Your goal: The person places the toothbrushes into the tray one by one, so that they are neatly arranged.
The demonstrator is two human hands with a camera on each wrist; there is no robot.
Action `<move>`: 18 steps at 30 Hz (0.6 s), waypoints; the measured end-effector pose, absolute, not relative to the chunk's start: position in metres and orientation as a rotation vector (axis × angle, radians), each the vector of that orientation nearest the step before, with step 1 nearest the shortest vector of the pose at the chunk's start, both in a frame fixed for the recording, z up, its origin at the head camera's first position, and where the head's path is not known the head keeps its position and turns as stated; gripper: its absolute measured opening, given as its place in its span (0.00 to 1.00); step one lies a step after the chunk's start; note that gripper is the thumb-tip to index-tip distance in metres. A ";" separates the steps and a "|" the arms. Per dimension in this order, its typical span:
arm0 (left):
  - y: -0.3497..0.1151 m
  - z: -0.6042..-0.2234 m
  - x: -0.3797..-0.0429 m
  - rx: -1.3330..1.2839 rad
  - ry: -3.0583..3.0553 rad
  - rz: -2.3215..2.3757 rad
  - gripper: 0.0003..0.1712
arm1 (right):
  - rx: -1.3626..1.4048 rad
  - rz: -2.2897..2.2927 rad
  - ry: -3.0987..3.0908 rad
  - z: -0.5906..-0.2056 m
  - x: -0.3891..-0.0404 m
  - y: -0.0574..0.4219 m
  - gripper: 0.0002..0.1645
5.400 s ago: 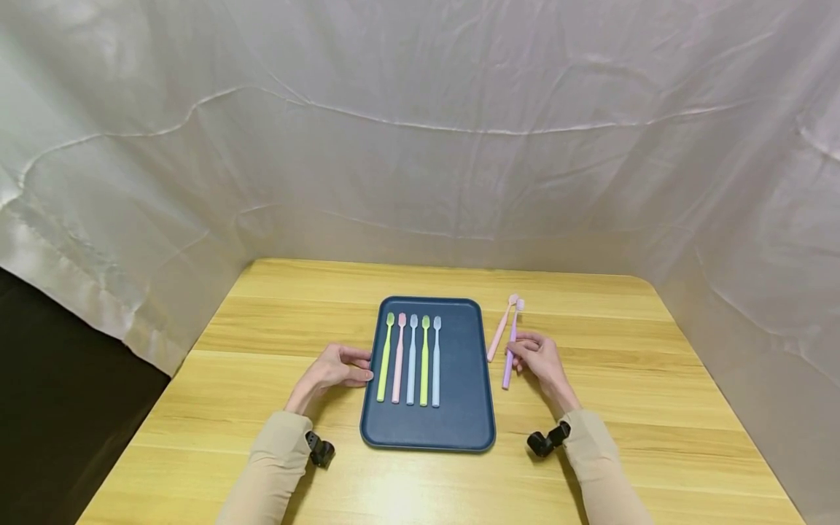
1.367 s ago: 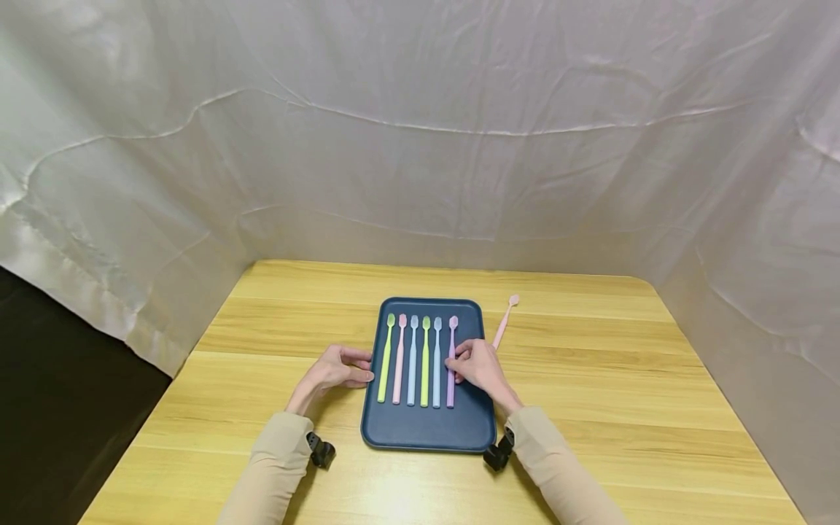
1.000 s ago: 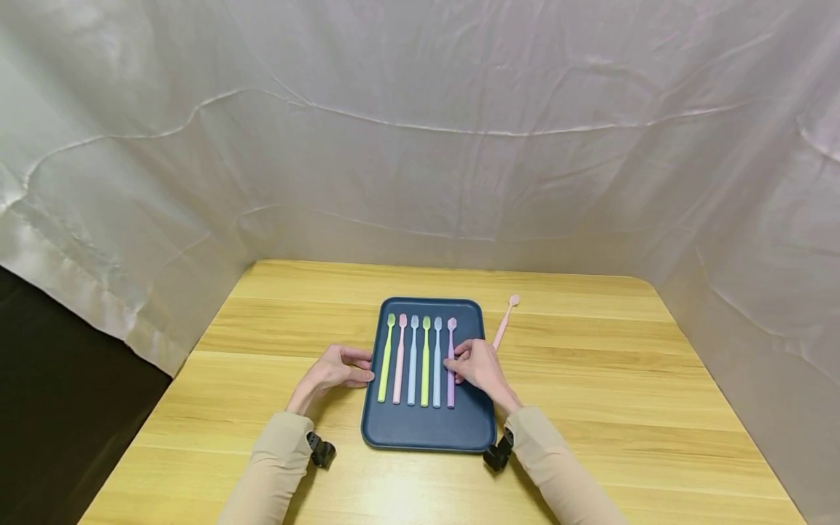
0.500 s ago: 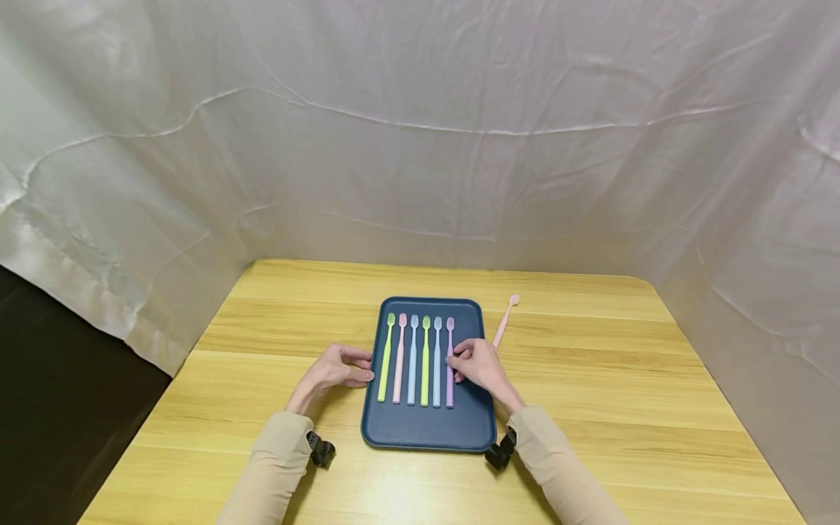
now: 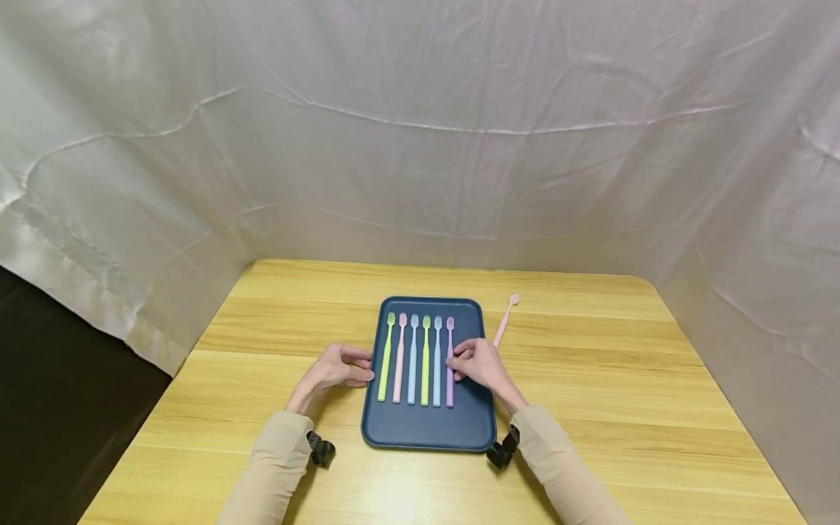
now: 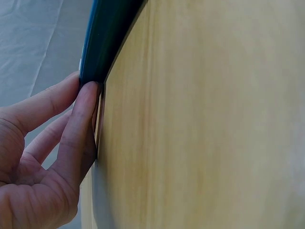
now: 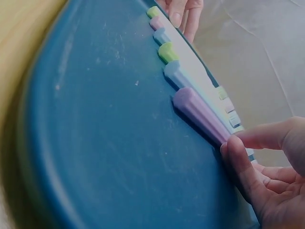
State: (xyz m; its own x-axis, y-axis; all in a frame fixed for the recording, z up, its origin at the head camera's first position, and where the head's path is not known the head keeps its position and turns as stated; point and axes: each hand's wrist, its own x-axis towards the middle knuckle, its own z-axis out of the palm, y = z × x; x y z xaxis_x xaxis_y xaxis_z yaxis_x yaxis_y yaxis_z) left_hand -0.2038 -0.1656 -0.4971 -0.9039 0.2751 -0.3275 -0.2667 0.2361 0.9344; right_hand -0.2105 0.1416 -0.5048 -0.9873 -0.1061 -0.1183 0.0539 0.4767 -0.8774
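A dark blue tray (image 5: pixel 429 429) holds a row of toothbrushes lying side by side, heads pointing away. From the left come a green toothbrush (image 5: pixel 384 372), a pink toothbrush (image 5: pixel 398 372), a blue toothbrush (image 5: pixel 412 372), a second green toothbrush (image 5: pixel 425 372) and a second blue toothbrush (image 5: pixel 437 372). At the row's right end my right hand (image 5: pixel 481 362) pinches the handle of a purple toothbrush (image 7: pixel 200 113) between thumb and index finger, the brush lying along the tray floor. My left hand (image 5: pixel 337 368) grips the tray's left rim (image 6: pixel 95 57) with thumb and fingers.
Another pink toothbrush (image 5: pixel 504 321) lies slanted on the wooden table (image 5: pixel 623 401) right of the tray, its lower end hidden behind my right hand. Pale grey curtains (image 5: pixel 420 182) enclose the table's back and sides.
My right hand has carried the purple toothbrush from the table leftward onto the tray. Since then it has turned bristles-up and shifted slightly left. My left hand stays at the rim.
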 end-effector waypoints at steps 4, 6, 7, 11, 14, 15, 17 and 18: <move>-0.165 -0.496 -0.204 0.007 2.092 1.706 0.32 | -0.031 -1.530 2.557 -0.504 -0.210 0.141 0.15; -0.165 -0.496 -0.203 0.007 2.091 1.705 0.32 | -0.027 -1.528 2.556 -0.503 -0.210 0.141 0.15; -0.165 -0.496 -0.203 0.008 2.091 1.705 0.32 | -0.027 -1.527 2.557 -0.503 -0.210 0.141 0.16; -0.165 -0.496 -0.203 0.007 2.090 1.704 0.32 | -0.013 -1.530 2.551 -0.503 -0.211 0.141 0.15; -0.165 -0.496 -0.203 0.006 2.092 1.703 0.32 | -0.005 -1.536 2.546 -0.503 -0.210 0.140 0.15; -0.165 -0.496 -0.203 0.006 2.093 1.702 0.32 | -0.003 -1.538 2.545 -0.503 -0.210 0.140 0.15; -0.165 -0.496 -0.203 0.007 2.093 1.703 0.32 | -0.003 -1.543 2.543 -0.503 -0.210 0.140 0.15; -0.166 -0.496 -0.203 0.008 2.094 1.703 0.32 | -0.004 -1.545 2.542 -0.503 -0.210 0.140 0.15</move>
